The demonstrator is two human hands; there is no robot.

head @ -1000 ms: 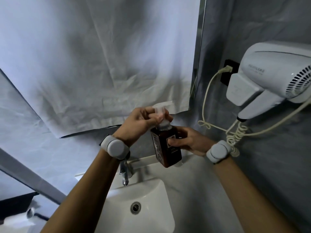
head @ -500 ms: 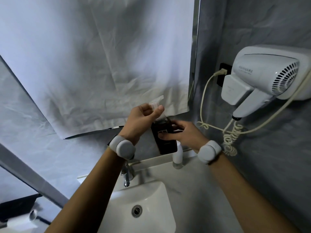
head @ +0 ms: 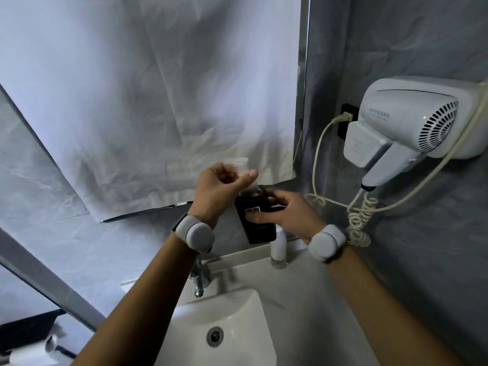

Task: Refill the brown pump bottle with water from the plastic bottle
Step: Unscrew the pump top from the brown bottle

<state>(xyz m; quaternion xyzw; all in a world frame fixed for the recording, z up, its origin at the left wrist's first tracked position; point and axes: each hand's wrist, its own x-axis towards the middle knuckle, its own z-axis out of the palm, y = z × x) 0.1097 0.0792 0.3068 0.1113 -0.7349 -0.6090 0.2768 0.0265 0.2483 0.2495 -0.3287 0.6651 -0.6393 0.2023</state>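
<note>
Left hand [head: 219, 186] pinches the pump head [head: 237, 165], right hand [head: 287, 215] clasps my brown pump bottle [head: 260, 228], near upright, pump topmost; white bottle [head: 278, 249] beneath, at counter's [head: 303, 299] back edge.

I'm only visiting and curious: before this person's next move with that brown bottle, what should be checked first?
1. Bottle steadied: ok. The right hand holds the body of the brown pump bottle.
2. Pump gripped: ok. The left hand pinches the clear pump top.
3. Pump unscrewed: cannot tell. The hands hide the neck.
4. Bottle upright: ok. It tilts only slightly.
5. Water bottle ready: cannot tell. None is in view; only a small white bottle stands on the ledge.
6. Somewhere for spills: ok. The sink lies just below and in front.
</note>
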